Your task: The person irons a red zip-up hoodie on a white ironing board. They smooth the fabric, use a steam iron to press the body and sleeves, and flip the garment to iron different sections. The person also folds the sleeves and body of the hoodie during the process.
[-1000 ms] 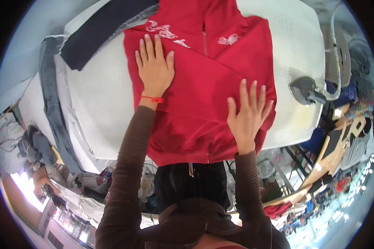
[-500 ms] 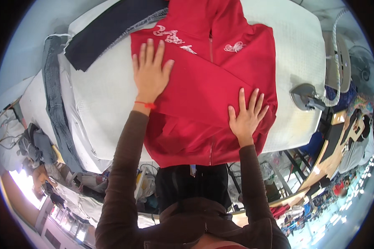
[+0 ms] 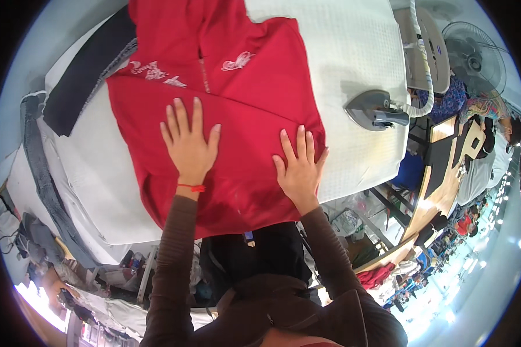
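Note:
A red zip-up hooded jacket [image 3: 243,110] with pale embroidery on the chest lies front up on a white padded ironing table [image 3: 353,52]. Its sleeves are folded across the front. My left hand [image 3: 191,144] rests flat on the folded sleeve, fingers spread, a red cord round the wrist. Near the jacket's right edge, my right hand [image 3: 300,168] also lies flat on the red cloth with its fingers apart. Neither hand grips anything. A grey iron [image 3: 371,111] lies on the table to the right of the jacket.
The iron's pale hose [image 3: 427,75] loops up on the right. Dark folded cloth [image 3: 90,75] lies at the far left, and a long grey cloth strip [image 3: 49,173] hangs along the table's left edge. A fan [image 3: 473,61] stands beyond a wooden worktable [image 3: 428,191].
The view has turned, so the table and iron appear further left. My left hand has moved from the jacket's left edge in toward its middle; my right hand stays near the right edge.

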A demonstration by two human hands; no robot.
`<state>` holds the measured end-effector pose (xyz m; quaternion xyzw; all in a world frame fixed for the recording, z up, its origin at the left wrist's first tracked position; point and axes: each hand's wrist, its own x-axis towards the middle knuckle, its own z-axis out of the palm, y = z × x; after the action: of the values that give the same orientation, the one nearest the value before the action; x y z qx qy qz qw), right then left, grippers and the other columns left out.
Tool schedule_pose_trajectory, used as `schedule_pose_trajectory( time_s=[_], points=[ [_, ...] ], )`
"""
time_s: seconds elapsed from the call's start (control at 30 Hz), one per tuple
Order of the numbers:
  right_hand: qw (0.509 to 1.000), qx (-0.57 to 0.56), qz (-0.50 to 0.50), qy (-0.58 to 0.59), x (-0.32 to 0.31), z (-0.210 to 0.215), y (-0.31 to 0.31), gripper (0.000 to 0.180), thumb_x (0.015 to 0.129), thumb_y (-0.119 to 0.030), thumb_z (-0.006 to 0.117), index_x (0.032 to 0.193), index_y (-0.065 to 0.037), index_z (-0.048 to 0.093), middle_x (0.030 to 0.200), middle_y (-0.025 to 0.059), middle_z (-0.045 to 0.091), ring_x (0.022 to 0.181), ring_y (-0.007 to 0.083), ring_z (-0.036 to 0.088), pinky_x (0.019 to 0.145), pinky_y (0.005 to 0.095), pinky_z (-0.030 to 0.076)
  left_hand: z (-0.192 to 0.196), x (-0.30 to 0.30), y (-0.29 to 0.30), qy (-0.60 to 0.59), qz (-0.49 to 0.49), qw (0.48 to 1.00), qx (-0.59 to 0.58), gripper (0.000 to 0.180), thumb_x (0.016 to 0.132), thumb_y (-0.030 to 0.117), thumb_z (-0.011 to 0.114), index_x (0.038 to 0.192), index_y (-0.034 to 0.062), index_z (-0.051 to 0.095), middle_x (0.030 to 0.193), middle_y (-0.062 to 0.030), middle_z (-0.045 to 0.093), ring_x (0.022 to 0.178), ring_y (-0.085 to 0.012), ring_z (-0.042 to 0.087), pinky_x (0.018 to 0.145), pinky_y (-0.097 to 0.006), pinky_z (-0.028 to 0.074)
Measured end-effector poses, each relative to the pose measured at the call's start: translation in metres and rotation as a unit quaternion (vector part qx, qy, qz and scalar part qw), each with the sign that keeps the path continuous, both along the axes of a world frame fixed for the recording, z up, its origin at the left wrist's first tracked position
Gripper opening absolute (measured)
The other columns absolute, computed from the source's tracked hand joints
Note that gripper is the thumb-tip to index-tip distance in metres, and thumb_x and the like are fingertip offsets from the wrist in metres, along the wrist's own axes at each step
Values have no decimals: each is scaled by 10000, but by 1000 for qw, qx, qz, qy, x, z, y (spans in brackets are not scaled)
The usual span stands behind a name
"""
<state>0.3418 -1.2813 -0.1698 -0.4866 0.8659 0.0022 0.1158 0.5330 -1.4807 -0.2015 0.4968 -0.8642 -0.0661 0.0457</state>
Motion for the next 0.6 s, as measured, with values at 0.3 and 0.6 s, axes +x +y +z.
schedule_pose_trajectory(
  time_s=[0.3, 0.6],
  points=[
    [984, -13, -14, -177, -116, 54, 100, 670, 1092, -255, 606, 1720, -120, 414, 1794, 234, 307, 1673, 483, 218, 1334, 669, 139, 7, -130, 167, 21, -23, 987, 157, 855, 1013, 435, 669, 1639, -86, 408, 1741, -300, 346, 1633, -483, 297, 1322, -632, 228],
    [965, -11, 223, -137, -349, 98, 20, 412, 984, -236, 802, 1293, 17, 700, 1183, 221, 697, 1115, 444, 639, 963, 511, 513, 32, -150, 225, 158, -27, 963, 218, 849, 1018, 438, 673, 1614, -104, 406, 1706, -352, 348, 1618, -493, 318, 1326, -586, 259]
  ],
)
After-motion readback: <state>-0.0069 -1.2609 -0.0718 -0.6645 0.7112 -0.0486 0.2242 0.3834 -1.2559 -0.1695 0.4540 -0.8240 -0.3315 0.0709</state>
